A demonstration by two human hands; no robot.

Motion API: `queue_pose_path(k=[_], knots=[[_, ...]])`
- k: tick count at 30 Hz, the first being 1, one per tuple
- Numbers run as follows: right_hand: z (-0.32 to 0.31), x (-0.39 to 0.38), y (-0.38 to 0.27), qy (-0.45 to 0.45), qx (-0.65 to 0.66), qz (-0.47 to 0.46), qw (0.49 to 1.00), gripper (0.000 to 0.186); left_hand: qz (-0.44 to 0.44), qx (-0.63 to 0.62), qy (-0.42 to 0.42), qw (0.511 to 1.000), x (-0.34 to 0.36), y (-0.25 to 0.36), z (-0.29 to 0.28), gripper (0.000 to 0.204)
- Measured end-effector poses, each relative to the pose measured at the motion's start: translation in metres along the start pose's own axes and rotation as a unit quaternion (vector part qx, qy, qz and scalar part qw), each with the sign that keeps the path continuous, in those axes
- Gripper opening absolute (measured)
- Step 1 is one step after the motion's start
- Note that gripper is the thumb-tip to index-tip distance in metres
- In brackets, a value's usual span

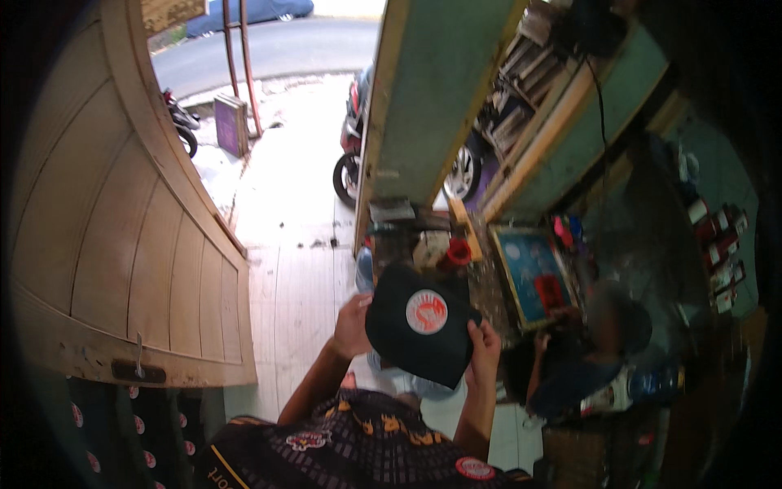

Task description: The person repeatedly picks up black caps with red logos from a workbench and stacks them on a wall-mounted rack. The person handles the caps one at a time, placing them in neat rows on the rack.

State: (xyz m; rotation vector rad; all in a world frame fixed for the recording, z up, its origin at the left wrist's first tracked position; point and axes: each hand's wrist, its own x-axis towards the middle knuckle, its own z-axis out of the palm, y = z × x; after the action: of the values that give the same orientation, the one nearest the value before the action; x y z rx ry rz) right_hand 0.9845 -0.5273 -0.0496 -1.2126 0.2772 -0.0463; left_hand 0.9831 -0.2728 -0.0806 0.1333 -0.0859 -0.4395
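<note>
Before my chest I hold a black cloth piece with a round white-and-red printed emblem facing up. My left hand grips its left edge, the fingers partly behind the cloth. At the right edge, my right hand pinches the cloth between thumb and fingers. The piece is spread fairly flat between the two hands, with its lower corner hanging down on the right. Just beyond it, a red cup stands on a cluttered bench.
To the right, a co-worker in dark clothes bends by a framed blue-green printing screen. A wooden door stands on the left. Several emblem-printed black pieces lie below it. Past the doorway are a motorcycle and a road.
</note>
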Motion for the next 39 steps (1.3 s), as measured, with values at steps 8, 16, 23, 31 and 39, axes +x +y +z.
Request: queue_pose_path(k=[8, 16, 23, 31, 39], knots=[[0.024, -0.013, 0.010, -0.095, -0.194, -0.009, 0.976, 0.033, 0.165, 0.483, 0.071, 0.857, -0.040, 0.024, -0.025, 0.034], [0.024, -0.021, 0.012, -0.183, -0.287, -0.038, 0.940, 0.040, 0.267, 0.924, -0.018, 0.273, -0.073, 0.028, -0.045, 0.038], [0.027, 0.003, 0.065, -0.156, -0.193, -0.060, 0.967, 0.025, 0.071, 0.032, 0.162, 0.984, -0.104, 0.028, -0.090, 0.083], [-0.070, 0.007, 0.214, -0.057, -0.262, 0.184, 0.945, 0.031, 0.147, 0.096, 0.090, 0.980, -0.126, 0.045, -0.083, 0.080], [-0.171, 0.092, 0.363, -0.033, -0.224, 0.286, 0.931, 0.026, 0.214, 0.090, 0.265, 0.936, -0.128, 0.069, -0.083, 0.084]])
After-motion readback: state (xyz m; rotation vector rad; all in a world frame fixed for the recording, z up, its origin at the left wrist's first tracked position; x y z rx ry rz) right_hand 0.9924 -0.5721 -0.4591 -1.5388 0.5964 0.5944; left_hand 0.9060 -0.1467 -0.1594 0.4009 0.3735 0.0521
